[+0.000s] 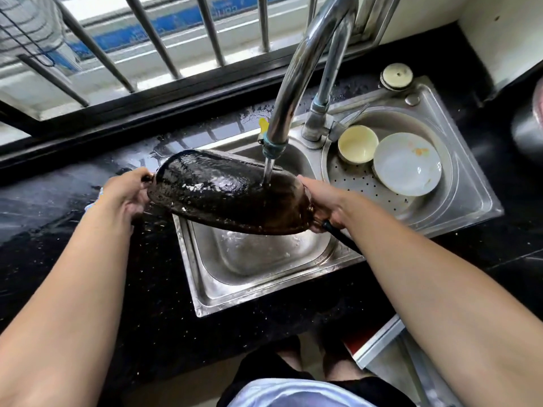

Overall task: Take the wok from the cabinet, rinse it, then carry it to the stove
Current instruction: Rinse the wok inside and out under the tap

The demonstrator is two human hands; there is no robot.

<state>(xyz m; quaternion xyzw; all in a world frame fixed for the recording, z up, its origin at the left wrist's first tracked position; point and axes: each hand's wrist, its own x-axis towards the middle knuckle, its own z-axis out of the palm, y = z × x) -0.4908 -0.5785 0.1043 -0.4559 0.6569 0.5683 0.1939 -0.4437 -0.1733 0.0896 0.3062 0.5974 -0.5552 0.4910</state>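
Observation:
A dark, wet wok point(223, 192) is held bottom-up and tilted over the steel sink basin point(264, 259). Water runs from the curved chrome faucet point(296, 71) onto the wok's underside near its right end. My left hand point(129, 192) grips the small loop handle at the wok's left rim. My right hand point(326, 201) holds the right side where the long black handle point(340, 236) joins the wok. The wok's inside faces away and is hidden.
A cream bowl point(357, 143) and a white plate point(407, 164) lie in the perforated round basin point(352, 183) on the right. Wet black countertop point(73, 207) surrounds the sink. Window bars point(147, 30) stand behind. A metal pot's edge point(529, 127) is far right.

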